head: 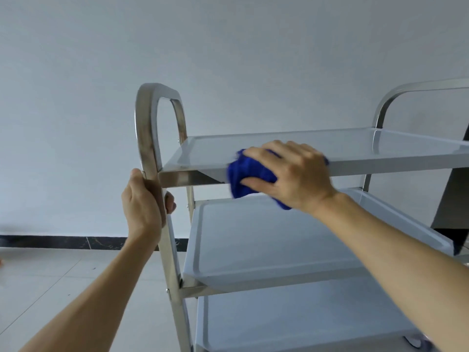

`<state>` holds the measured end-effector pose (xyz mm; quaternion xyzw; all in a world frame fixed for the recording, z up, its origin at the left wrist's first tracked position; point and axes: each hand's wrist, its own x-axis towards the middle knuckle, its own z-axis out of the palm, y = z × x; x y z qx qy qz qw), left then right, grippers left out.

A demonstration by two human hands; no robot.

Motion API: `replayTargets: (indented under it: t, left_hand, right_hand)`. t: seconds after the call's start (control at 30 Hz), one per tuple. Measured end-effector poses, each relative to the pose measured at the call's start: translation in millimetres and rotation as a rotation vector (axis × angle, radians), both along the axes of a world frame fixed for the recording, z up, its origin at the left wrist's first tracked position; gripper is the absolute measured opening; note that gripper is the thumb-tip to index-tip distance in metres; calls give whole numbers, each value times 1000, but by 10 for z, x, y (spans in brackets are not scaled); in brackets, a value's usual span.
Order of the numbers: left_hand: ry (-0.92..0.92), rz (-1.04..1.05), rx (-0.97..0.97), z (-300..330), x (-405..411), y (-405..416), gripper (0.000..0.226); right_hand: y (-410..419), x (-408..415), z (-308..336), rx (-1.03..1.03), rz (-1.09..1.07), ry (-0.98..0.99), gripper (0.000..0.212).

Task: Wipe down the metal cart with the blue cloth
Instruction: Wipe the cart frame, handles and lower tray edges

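Note:
A three-shelf metal cart with looped steel handles fills the middle and right of the head view. My left hand grips the near upright post of the left handle, just below the top shelf. My right hand holds a bunched blue cloth against the front edge of the top shelf, fingers over the rim and thumb under the cloth. Part of the cloth hangs below my palm. The middle shelf and bottom shelf lie bare beneath.
A plain white wall stands behind the cart, with a dark skirting strip along pale floor tiles. A dark object stands at the right edge behind the cart. A caster shows at the bottom right.

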<state>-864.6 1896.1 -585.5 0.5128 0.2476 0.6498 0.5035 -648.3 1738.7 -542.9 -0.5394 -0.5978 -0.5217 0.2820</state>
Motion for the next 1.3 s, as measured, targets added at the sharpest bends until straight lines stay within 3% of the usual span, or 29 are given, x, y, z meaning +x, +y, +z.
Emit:
replayTargets:
  t: [0.13, 0.27, 0.33, 0.4, 0.5, 0.63, 0.73, 0.93, 1.3]
  left_hand:
    - [61, 70, -8, 61, -70, 69, 46]
    - [169, 289, 48, 139, -127, 57, 28]
    - [134, 529, 168, 221, -163, 0, 14]
    - [61, 610, 380, 354, -131, -150, 23]
    - [170, 428, 703, 609, 137, -412, 28]
    - [598, 297, 858, 974, 593, -447, 20]
    - [873, 349, 870, 1065, 743, -248, 21]
    - [1322, 217, 662, 834, 717, 40, 35]
    - [1415, 148, 702, 803, 552, 149, 35]
  right_hand:
    - [-362, 561, 4, 32, -109, 48, 47]
    - [-313, 589, -21, 43, -141, 58, 49]
    - [-242, 554, -33, 58, -148, 63, 49]
    - [-194, 537, -45, 60, -150, 58, 49]
    - [-138, 467, -38, 50, -150, 65, 50]
    - [-91, 310, -33, 49, -147, 70, 52]
    - [-42, 147, -43, 48, -132, 84, 51]
    - [98, -90, -58, 70, -122, 54, 42]
    - [-559, 745, -115, 162, -211, -24, 36]
